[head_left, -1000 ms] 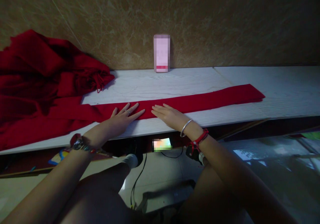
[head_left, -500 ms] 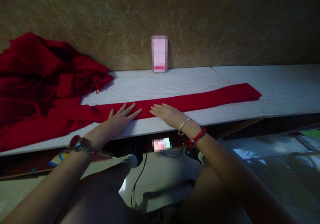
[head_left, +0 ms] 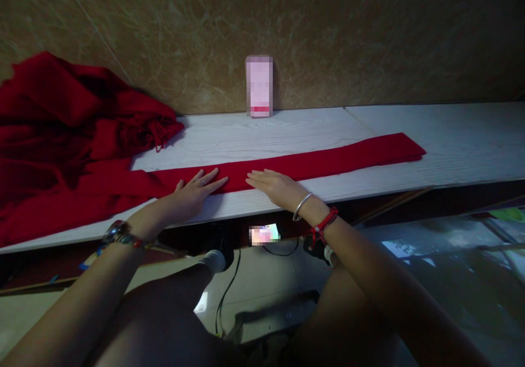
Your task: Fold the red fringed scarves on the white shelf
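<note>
A long red scarf (head_left: pixel 328 162) lies on the white wood-grain bench (head_left: pixel 303 132), folded into a narrow flat strip toward the right. Its left part runs into a loose, crumpled heap (head_left: pixel 69 110) with fringe showing at one corner. My left hand (head_left: pixel 192 192) rests on the strip left of the middle, palm down with fingers spread. To the right of it, my right hand (head_left: pixel 274 186) presses flat on the same strip, fingers stretched out and close together. A gap of bare fabric separates the two hands. Neither hand grips anything.
A pink upright object (head_left: pixel 260 87), blurred out, leans against the brown marbled wall (head_left: pixel 328 39). Below the bench edge lies a lit, blurred screen (head_left: pixel 264 234) with a black cable (head_left: pixel 229 287) on the tiled floor nearby. My legs are under the bench's front edge.
My left hand has slid slightly left along the strip, its wrist turning a little. My right hand stays nearly in place on the scarf. The whole view has shifted slightly.
</note>
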### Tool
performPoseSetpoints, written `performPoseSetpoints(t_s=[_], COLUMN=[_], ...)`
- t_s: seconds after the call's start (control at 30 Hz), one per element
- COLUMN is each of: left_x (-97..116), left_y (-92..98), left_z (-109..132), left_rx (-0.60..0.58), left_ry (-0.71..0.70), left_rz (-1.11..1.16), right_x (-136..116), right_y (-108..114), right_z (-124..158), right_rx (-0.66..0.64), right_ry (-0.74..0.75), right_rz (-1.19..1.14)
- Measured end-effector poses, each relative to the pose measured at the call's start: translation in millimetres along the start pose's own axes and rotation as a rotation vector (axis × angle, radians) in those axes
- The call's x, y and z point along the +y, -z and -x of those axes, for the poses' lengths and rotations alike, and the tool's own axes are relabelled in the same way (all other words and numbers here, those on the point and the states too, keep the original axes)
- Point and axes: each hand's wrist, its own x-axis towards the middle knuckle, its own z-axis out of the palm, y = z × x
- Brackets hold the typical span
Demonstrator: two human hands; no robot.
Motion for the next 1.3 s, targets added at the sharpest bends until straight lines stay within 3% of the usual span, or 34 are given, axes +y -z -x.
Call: performPoseSetpoints(t_s=[0.1,0.27,0.37,0.57,0.77,0.97,1.13,1.3], left_x=[0,-4,-1,9,12,10,7,7], left_y=[-1.6,-14.0,-16.9,-15.7,-13.7,-13.0,-13.0,-8.8], left_z=[-3,-13,-16,-15,-16,-15,-12,-12], left_rx=[0.022,0.252,0.313,0.201,0.130,0.105,0.095,0.058], left_ry=[0.028,0.054,0.023,0.057,0.116,0.207,0.208,0.216], left_rz=[0.036,0.082,0.120,0.141,0.159,0.167,0.164,0.153], right_x=[0,-1,-1,-3,-19,-24,-4,36], right_y=[-1,-1,-2,1,2,0,1,6], right_z=[1,1,1,3,-12,-24,-5,32], right_rx=[0.032,0.000,0.005,-0.002,0.063,-0.026,-0.048,-0.064], right_ry=[0.002,0.006,0.006,-0.022,-0.253,-0.285,-0.345,-0.518], right_rz=[-0.012,-0.011,-0.009,-0.063,-0.045,-0.048,-0.035,0.019])
